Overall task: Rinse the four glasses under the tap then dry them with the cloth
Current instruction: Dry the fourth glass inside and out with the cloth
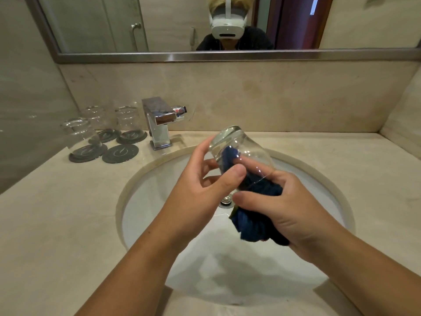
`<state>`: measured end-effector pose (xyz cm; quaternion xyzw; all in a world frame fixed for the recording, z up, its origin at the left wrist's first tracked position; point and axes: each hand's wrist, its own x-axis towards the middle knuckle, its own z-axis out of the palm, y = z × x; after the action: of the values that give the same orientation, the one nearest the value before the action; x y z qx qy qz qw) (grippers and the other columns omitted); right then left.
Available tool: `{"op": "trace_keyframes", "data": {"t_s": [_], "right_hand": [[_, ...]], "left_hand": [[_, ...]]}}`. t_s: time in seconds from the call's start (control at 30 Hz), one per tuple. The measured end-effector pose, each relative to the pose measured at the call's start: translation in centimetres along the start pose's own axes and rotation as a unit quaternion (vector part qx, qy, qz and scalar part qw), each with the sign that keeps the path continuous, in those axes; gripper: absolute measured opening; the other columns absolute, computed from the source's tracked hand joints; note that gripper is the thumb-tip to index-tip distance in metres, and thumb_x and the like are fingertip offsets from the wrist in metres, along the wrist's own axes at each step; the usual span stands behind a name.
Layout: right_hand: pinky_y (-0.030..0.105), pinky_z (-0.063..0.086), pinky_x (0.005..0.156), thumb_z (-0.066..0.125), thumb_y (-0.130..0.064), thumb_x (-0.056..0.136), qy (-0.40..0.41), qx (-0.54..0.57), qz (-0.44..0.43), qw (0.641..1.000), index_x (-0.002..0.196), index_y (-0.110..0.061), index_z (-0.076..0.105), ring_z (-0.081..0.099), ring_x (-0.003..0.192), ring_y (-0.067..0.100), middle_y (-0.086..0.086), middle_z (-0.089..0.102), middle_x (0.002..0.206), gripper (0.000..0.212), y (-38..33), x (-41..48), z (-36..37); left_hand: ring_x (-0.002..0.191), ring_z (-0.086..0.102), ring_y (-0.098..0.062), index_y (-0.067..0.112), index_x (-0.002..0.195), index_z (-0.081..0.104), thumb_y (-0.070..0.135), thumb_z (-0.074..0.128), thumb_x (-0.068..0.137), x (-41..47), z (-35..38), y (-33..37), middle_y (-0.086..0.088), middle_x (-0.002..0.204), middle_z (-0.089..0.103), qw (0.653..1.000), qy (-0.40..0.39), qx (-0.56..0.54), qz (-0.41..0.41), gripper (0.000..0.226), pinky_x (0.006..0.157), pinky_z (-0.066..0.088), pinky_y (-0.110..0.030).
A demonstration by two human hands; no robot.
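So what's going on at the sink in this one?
A person is drying a glass over the sink. The left hand grips the glass, which is tilted with its base pointing away. The right hand holds a blue cloth and pushes part of it in through the mouth. Three other glasses stand on dark coasters left of the tap. A fourth coaster is bare. No water shows running.
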<state>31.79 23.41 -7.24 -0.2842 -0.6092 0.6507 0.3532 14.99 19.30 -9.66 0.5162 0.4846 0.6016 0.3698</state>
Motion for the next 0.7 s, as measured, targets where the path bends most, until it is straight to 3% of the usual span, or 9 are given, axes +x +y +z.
{"op": "trace_keyframes", "data": {"t_s": [0.1, 0.23, 0.27, 0.37, 0.5, 0.57, 0.63, 0.7], "right_hand": [[0.034, 0.058, 0.07, 0.081, -0.01, 0.08, -0.019, 0.005, 0.015, 1.0, 0.127, -0.04, 0.075, 0.076, 0.084, 0.027, 0.013, 0.08, 0.111, 0.056, -0.2, -0.1, 0.3], [0.04, 0.038, 0.068, 0.091, -0.024, 0.067, -0.068, 0.102, 0.054, 0.991, 0.13, -0.045, 0.072, 0.07, 0.08, 0.026, 0.023, 0.072, 0.126, 0.069, -0.4, -0.1, -0.6], [0.036, 0.038, 0.065, 0.095, -0.03, 0.061, -0.089, 0.129, 0.053, 0.986, 0.131, -0.045, 0.071, 0.068, 0.08, 0.025, 0.021, 0.074, 0.123, 0.076, -0.3, -0.1, -0.8], [0.027, 0.04, 0.05, 0.098, -0.037, 0.054, -0.114, 0.181, 0.047, 0.976, 0.129, -0.044, 0.073, 0.062, 0.067, 0.018, 0.005, 0.075, 0.097, 0.079, -0.2, 0.1, -1.3], [0.059, 0.034, 0.088, 0.098, -0.033, 0.058, -0.092, 0.132, 0.025, 0.987, 0.134, -0.04, 0.071, 0.065, 0.109, 0.04, 0.013, 0.073, 0.133, 0.08, 0.1, 0.3, -1.3], [0.066, 0.05, 0.093, 0.091, -0.018, 0.069, -0.079, 0.083, 0.009, 0.993, 0.126, -0.04, 0.075, 0.072, 0.115, 0.038, 0.005, 0.077, 0.127, 0.063, -0.1, 0.2, -0.7], [0.039, 0.063, 0.088, 0.083, -0.001, 0.079, -0.054, 0.041, 0.003, 0.998, 0.116, -0.036, 0.081, 0.078, 0.106, 0.023, 0.0, 0.081, 0.115, 0.051, -0.1, 0.0, -0.3], [0.023, 0.06, 0.082, 0.076, 0.009, 0.087, -0.056, 0.028, 0.0, 0.998, 0.114, -0.03, 0.082, 0.079, 0.1, 0.017, 0.002, 0.082, 0.109, 0.048, -0.2, -0.4, 0.1]], "left_hand": [[0.113, 0.075, -0.009, 0.042, 0.149, 0.051, 0.047, 0.087, 0.082, 0.0, 0.1, 0.2, 0.01, 0.128, 0.075, 1.0, 0.015, 0.009, -0.003, 0.077, 0.085, 0.058, -0.018], [0.129, 0.069, -0.019, 0.037, 0.158, 0.043, 0.044, 0.081, 0.089, 0.0, -0.4, 0.4, 0.002, 0.143, 0.069, 0.999, -0.035, -0.008, -0.02, 0.079, 0.11, 0.054, -0.043], [0.133, 0.067, -0.021, 0.036, 0.16, 0.039, 0.044, 0.079, 0.09, 0.0, -0.4, 0.5, 0.0, 0.145, 0.068, 0.998, -0.05, -0.017, -0.022, 0.081, 0.114, 0.05, -0.047], [0.138, 0.063, -0.018, 0.038, 0.163, 0.03, 0.04, 0.07, 0.089, -0.1, -0.3, 0.8, 0.003, 0.146, 0.068, 0.996, -0.087, -0.019, -0.02, 0.084, 0.115, 0.048, -0.042], [0.128, 0.065, -0.015, 0.043, 0.154, 0.045, 0.04, 0.071, 0.094, -0.2, -0.3, 0.9, 0.001, 0.143, 0.068, 0.996, -0.077, -0.019, -0.027, 0.065, 0.103, 0.045, -0.045], [0.129, 0.066, -0.019, 0.039, 0.144, 0.054, 0.055, 0.068, 0.088, -0.4, -0.2, 0.8, 0.001, 0.138, 0.07, 0.997, -0.058, -0.021, -0.036, 0.06, 0.105, 0.045, -0.055], [0.128, 0.068, -0.017, 0.034, 0.141, 0.056, 0.062, 0.068, 0.081, -0.4, 0.0, 0.5, 0.003, 0.133, 0.073, 0.998, -0.04, -0.024, -0.043, 0.067, 0.106, 0.051, -0.051], [0.127, 0.069, -0.018, 0.031, 0.143, 0.054, 0.063, 0.072, 0.078, -0.3, 0.1, 0.3, 0.002, 0.132, 0.074, 0.998, -0.034, -0.02, -0.045, 0.075, 0.11, 0.051, -0.048]]}}
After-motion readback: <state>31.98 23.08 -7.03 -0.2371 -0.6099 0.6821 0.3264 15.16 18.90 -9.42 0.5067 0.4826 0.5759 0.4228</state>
